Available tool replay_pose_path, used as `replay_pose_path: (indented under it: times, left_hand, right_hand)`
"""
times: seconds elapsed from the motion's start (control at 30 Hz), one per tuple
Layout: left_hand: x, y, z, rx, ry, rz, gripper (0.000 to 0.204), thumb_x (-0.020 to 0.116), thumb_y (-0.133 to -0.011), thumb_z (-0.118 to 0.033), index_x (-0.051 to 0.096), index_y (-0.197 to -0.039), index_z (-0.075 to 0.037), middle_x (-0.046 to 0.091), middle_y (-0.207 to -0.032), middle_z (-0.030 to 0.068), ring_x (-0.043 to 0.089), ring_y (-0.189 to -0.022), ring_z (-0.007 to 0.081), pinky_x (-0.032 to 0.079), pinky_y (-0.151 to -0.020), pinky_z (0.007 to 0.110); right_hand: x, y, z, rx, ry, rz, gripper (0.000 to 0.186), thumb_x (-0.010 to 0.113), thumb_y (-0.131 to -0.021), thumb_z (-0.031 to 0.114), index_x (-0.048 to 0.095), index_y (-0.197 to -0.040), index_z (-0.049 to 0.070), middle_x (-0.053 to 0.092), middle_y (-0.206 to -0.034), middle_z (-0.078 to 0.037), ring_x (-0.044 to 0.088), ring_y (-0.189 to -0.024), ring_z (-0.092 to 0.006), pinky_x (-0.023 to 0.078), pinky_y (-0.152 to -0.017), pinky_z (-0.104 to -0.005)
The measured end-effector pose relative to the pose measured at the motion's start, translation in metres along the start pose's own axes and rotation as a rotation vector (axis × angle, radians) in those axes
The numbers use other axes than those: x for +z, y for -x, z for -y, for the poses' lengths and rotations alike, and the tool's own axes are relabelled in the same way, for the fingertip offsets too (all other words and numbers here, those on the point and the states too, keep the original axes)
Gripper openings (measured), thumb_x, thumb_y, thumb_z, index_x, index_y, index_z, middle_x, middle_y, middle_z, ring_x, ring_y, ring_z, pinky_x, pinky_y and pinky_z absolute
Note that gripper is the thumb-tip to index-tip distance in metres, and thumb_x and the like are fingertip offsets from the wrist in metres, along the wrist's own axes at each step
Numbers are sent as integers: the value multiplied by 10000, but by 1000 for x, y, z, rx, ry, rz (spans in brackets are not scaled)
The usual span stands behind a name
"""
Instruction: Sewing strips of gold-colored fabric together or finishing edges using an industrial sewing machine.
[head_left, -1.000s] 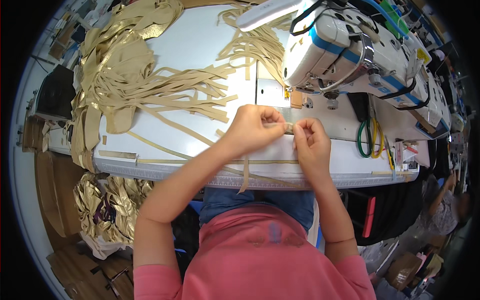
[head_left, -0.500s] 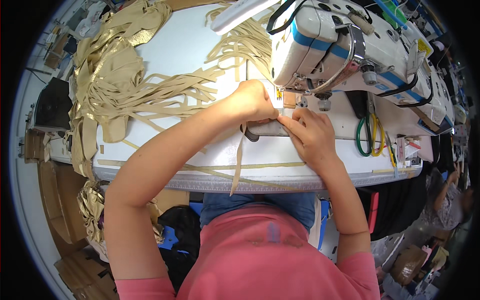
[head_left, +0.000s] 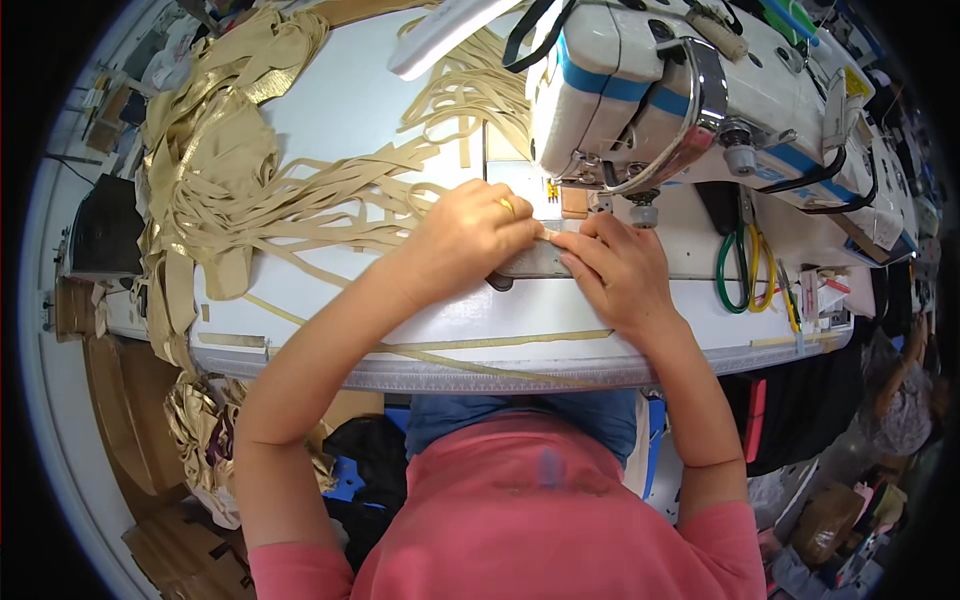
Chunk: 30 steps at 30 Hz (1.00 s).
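Observation:
My left hand (head_left: pixel 478 232), with a yellow band on a finger, has its fingers closed on one end of a short piece of beige strip (head_left: pixel 548 235), just left of the machine's presser foot (head_left: pixel 552 192). My right hand (head_left: pixel 618 270) pinches the strip from the right, thumb and forefinger close to my left fingertips. Both hands are over the front of the metal plate of a white and blue sewing machine (head_left: pixel 610 115). Beige strips (head_left: pixel 330 190) lie in a long tangled bunch left of my hands.
Beige and gold fabric pieces (head_left: pixel 220 150) pile at the table's left; more strips (head_left: pixel 460 80) lie behind the needle. Scissors (head_left: pixel 737 265) and small tools (head_left: pixel 815 290) lie right. A ruler (head_left: pixel 470 372) edges the table front. Gold fabric (head_left: pixel 200 430) hangs below. Another person (head_left: pixel 890 410) is at far right.
Both hands moved up toward the presser foot from a second ago; in the last half second my left hand shifted left. The strip that dangled beneath it is no longer visible.

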<state>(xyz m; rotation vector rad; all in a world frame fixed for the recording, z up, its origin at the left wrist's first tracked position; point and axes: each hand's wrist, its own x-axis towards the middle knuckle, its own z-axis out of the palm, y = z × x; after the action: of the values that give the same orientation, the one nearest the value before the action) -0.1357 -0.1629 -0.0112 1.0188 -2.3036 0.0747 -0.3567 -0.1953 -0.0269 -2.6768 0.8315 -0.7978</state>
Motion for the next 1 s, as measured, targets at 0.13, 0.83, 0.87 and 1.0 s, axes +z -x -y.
replay_pose_path:
  times: [0.13, 0.83, 0.87, 1.0]
  left_hand:
    - [10, 3, 3, 125, -153, 15, 140, 625, -686, -113, 649, -803, -41, 587, -802, 20, 558, -758, 165, 448, -673, 289]
    - [16, -15, 40, 254, 4, -69, 112, 681, -686, -60, 663, -787, -15, 585, -792, 29, 579, -678, 161, 476, -621, 286]
    - [17, -16, 40, 256, 5, -68, 112, 681, -686, -60, 663, -787, -15, 585, -792, 29, 579, -678, 161, 476, -621, 286]
    - [21, -18, 48, 245, 30, -58, 119, 683, -685, -57, 672, -796, -16, 594, -764, 24, 582, -678, 162, 482, -625, 288]
  right_hand:
    - [0, -1, 1, -17, 12, -23, 185, 647, -816, 152, 671, -999, 141, 516, -820, 1, 550, -750, -176, 381, -638, -328]
    - [6, -10, -13, -1, 17, -9, 248, 675, -814, 147, 670, -1061, 118, 607, -888, -25, 582, -789, -197, 451, -692, -343]
    - [7, -9, -15, 0, 16, -29, 252, 672, -816, 145, 669, -1066, 118, 616, -895, -24, 587, -788, -198, 455, -692, -342]
    - [5, -10, -17, 12, 15, -14, 268, 666, -822, 137, 663, -1090, 118, 641, -920, -23, 601, -785, -197, 466, -696, -338]
